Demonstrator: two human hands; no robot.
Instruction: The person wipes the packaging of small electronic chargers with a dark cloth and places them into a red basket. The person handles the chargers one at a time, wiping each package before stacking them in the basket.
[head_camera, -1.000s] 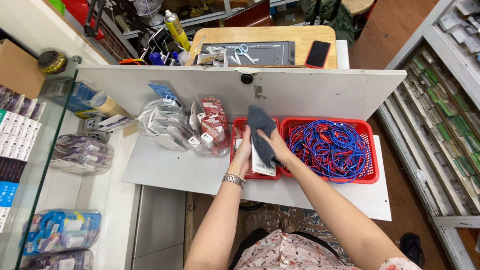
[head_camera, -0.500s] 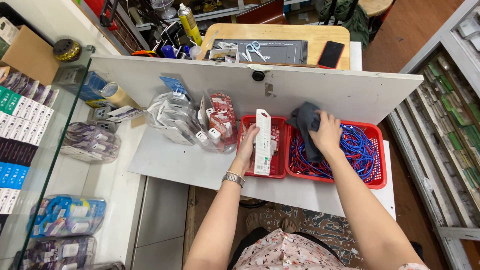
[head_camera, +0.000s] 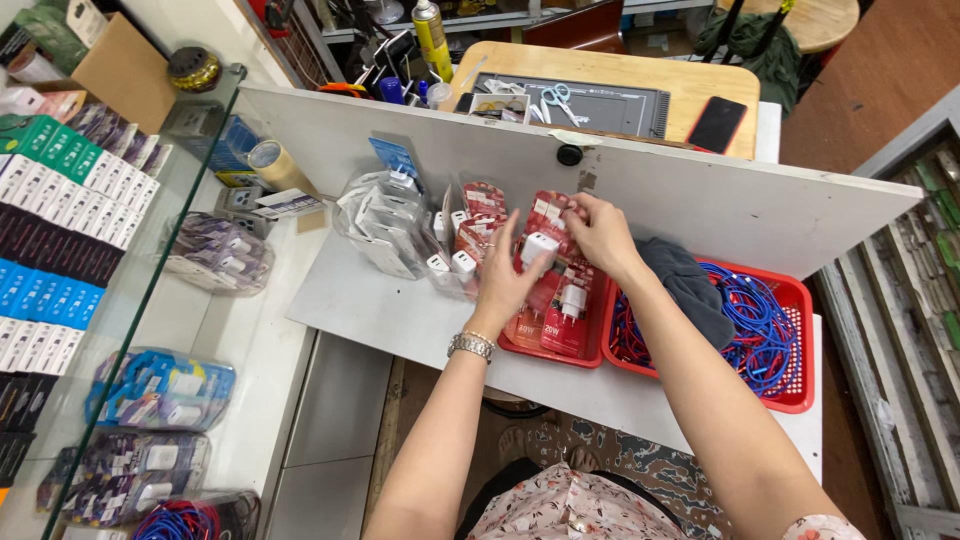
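- The left hand reaches forward from the lower middle, forearm running up and slightly right, a metal watch on the wrist.
- Its fingers are spread and curled loosely around a white charger, which it holds above the left red tray; the thumb lies on the right side of the charger.
- The right hand comes in from the lower right, the forearm crossing over the gap between the two trays.
- Its fingers are bent and pinched on the top edge of a red charger pack standing in the left tray; the grip is closed on the pack.
- More red packs lie flat in that tray, just under the left hand.
- Just right of it stands a second red tray holding blue cables and a dark grey cloth, which lies near the right forearm.
- Left of the trays, clear bags of white chargers sit on the white counter.
- A white board stands upright behind the trays, with a black knob on it.
- Beyond the board is a wooden desk with scissors, a phone and a spray can.
- On the left is a glass case with rows of small boxes and bagged goods; a tape roll lies near it.
- On the right, shelving over a brown floor.
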